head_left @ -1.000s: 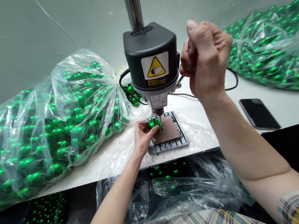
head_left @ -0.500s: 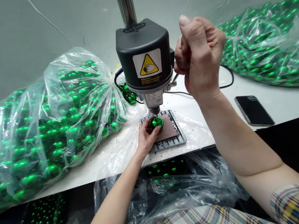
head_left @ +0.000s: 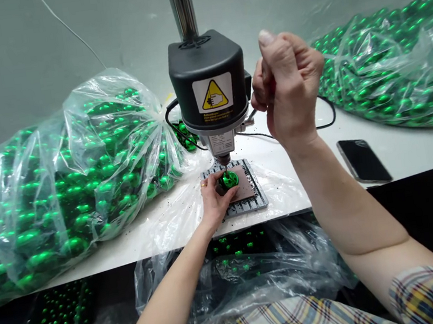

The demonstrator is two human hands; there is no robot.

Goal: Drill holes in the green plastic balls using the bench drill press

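Under the black-headed drill press (head_left: 208,78), my left hand (head_left: 215,199) is closed around a shiny green ball (head_left: 230,180), thumb on the near side and fingers on the far left. The ball rests on a pinkish-brown board (head_left: 246,183) over the slotted grey base plate (head_left: 261,198). Just above the ball is the drill bit (head_left: 226,169); whether it touches or has entered cannot be told. To the right of the drill head, my right hand (head_left: 289,78) is raised in a fist around the feed lever (head_left: 251,117), whose grip is mostly hidden.
Large clear bags of green balls lie at left (head_left: 65,198) and right (head_left: 396,69). A black phone (head_left: 363,160) is on the white table (head_left: 138,236). Dark shavings dot the base plate. In front of the table edge hangs an open plastic bag (head_left: 286,264) with green balls inside.
My right fist has come down slightly with the lever. My left hand and the green ball have shifted a little toward me and to the right under the drill.
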